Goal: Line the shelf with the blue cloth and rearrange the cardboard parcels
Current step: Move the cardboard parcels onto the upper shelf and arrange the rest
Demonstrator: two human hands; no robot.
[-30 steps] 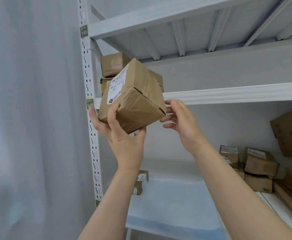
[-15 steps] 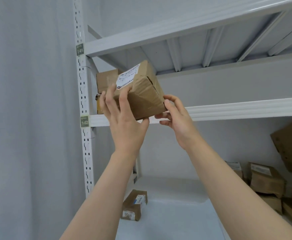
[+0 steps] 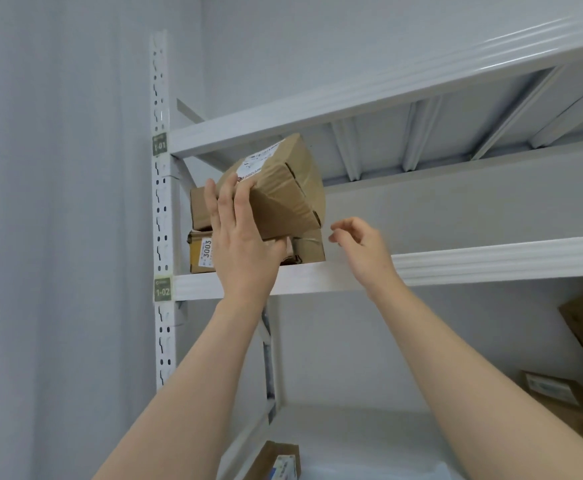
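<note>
A taped cardboard parcel (image 3: 283,192) with a white label is tilted on top of other parcels at the left end of the upper shelf (image 3: 456,261). My left hand (image 3: 238,233) grips its near left side, fingers over the top. Beneath it lie a yellow-brown parcel marked 3003 (image 3: 200,254) and a brown parcel (image 3: 309,249); a small box (image 3: 200,207) stands behind. My right hand (image 3: 361,244) hovers open just right of the stack, touching nothing. Pale blue cloth (image 3: 369,469) lines the lower shelf.
A white slotted upright (image 3: 162,216) with tags 1-01 and 1-02 stands at left. The shelf above (image 3: 387,95) hangs close over the held parcel. Below, a small parcel (image 3: 276,462) lies on the cloth and more parcels (image 3: 560,400) sit at right.
The view has tilted upward. My left hand has pushed the parcel farther up onto the stack on the upper shelf. My right hand has let go and drawn back to the right.
</note>
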